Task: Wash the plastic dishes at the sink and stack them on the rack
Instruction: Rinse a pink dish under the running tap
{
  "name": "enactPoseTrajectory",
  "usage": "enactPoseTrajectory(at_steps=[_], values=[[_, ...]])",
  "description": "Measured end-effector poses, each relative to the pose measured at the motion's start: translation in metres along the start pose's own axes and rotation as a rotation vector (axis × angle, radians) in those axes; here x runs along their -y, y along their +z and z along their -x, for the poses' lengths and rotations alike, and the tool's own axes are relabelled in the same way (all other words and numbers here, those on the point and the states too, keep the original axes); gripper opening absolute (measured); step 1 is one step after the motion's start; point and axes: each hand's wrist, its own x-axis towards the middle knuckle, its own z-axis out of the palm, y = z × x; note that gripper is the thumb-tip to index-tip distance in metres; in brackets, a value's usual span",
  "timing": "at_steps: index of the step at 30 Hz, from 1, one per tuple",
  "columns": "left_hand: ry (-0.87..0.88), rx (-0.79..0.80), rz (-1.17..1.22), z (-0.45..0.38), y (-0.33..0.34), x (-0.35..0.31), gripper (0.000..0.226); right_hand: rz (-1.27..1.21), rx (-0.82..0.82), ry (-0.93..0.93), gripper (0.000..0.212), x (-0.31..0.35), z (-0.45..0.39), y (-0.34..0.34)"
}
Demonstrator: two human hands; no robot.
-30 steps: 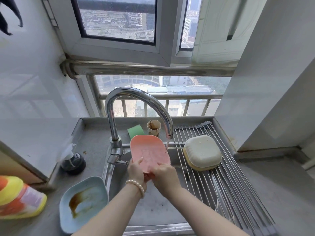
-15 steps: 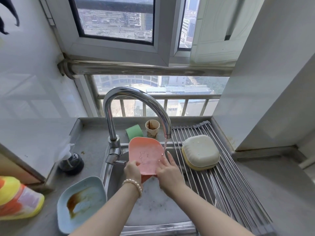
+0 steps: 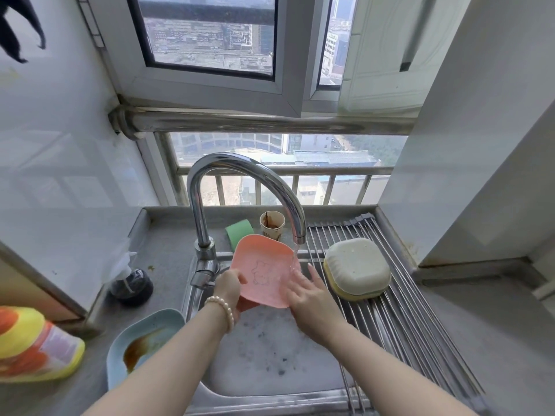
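Head view, only one there is.

Pink dish (image 3: 264, 270) is over the sink (image 3: 270, 355), tilted up facing me, right edge under the stream from the faucet (image 3: 243, 187). My left hand (image 3: 229, 291) grips its lower-left edge, fingers curled round the rim, thumb on the face. My right hand (image 3: 309, 295) lies flat on the lower-right of the dish, fingers straight and spread, rubbing not gripping. Water hits just above those fingertips (image 3: 310, 270).

Status, my read:
- Done: two dishes stacked upside down on the rack (image 3: 405, 295), a cream dish (image 3: 354, 264) on top of a yellow dish (image 3: 360, 294) whose rim just shows beneath. They look clean from here.
- In progress: pink dish, rinse stage. Face looks clear of residue, only the moulded figure shows. Back side hidden, can't tell.
- Left: blue dish (image 3: 144, 340) on the counter left of the sink, brown sauce pooled in it, untouched. Paper cup (image 3: 271, 225) with brown stains behind the faucet; not plastic as far as I can tell, so probably out of scope.

Green sponge (image 3: 240, 232) sits just beside the cup, not in hand. Detergent bottle (image 3: 33, 346) lies at far left on the counter.

Rough estimate: past halfway. Next the pink one goes onto the rack stack, then the blue one needs a full scrub.
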Motion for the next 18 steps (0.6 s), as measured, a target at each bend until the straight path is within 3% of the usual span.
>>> enactPoseTrajectory(at_steps=[1, 3, 7, 9, 12, 15, 18], values=[[-0.017, 0.034, 0.016, 0.001, 0.0, 0.0, 0.02, 0.036, 0.055, 0.037, 0.066, -0.001, -0.002, -0.001], [-0.037, 0.086, 0.041, 0.001, -0.001, 0.001, 0.02, 0.078, 0.064, 0.064, 0.071, 0.0, -0.006, 0.0], [0.011, 0.104, 0.177, 0.004, 0.007, 0.015, 0.028, 0.009, -0.074, 0.001, 0.039, 0.016, -0.011, -0.014], [0.078, 0.09, 0.258, 0.007, 0.014, 0.027, 0.034, -0.093, -0.144, -0.012, 0.033, 0.033, -0.017, -0.026], [0.125, 0.065, 0.328, 0.013, 0.02, 0.029, 0.03, -0.278, -0.122, 0.06, 0.031, 0.047, -0.022, -0.018], [0.125, -0.021, 0.249, 0.007, 0.017, 0.018, 0.015, -0.549, -0.133, 0.133, 0.009, 0.043, -0.015, -0.008], [0.14, -0.084, 0.058, -0.007, 0.008, 0.013, 0.012, -0.511, -0.125, 0.07, 0.016, 0.02, -0.007, -0.009]])
